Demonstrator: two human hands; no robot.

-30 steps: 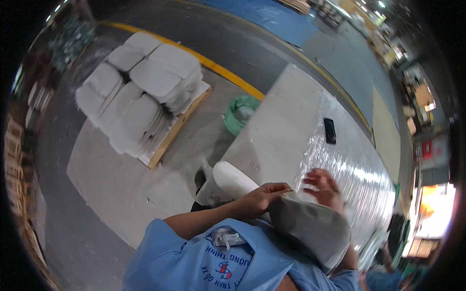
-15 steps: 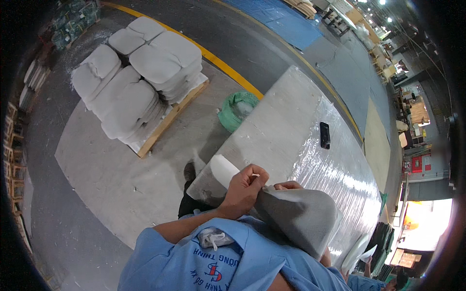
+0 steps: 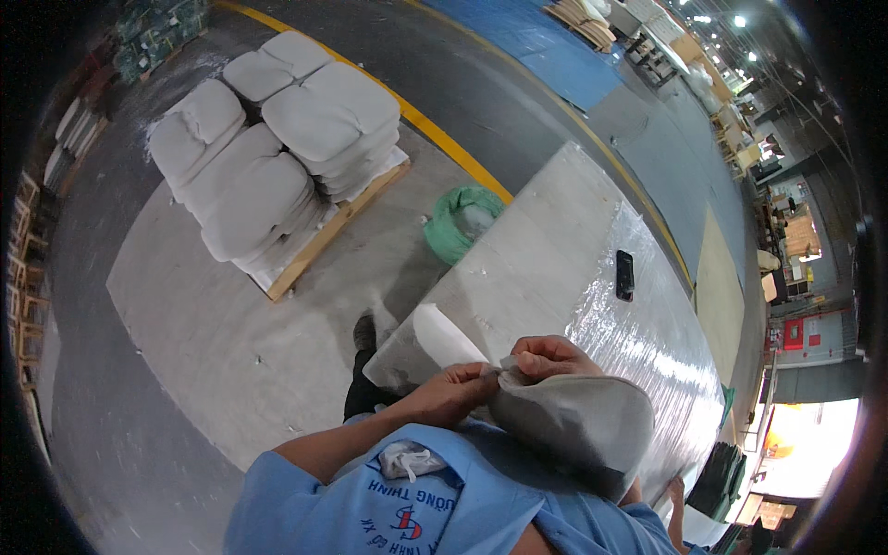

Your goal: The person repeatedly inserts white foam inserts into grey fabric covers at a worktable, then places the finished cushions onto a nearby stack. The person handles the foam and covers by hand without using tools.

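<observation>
A grey fabric-covered cushion (image 3: 578,421) stands bent against my body at the near edge of the plastic-wrapped table (image 3: 518,277). My left hand (image 3: 453,393) pinches the cushion's left edge between thumb and fingers. Close beside it, my right hand (image 3: 552,358) is closed on the same edge, with a small bit of pale material showing between the fingertips. What exactly the fingertips grip there is too small to make out. A white curved pad (image 3: 449,335) lies on the table just beyond my left hand.
A black phone (image 3: 625,276) rests on the table's right side. Past the table's left edge stands a green sack (image 3: 453,222). Further left, stacks of white cushion pads (image 3: 250,199) sit on a wooden pallet (image 3: 342,227). Another person's hand (image 3: 677,490) shows at the lower right.
My left hand has dropped lower and lies flatter along the edge. My right hand has come up into fuller view over the cushion. The other person's hand has moved.
</observation>
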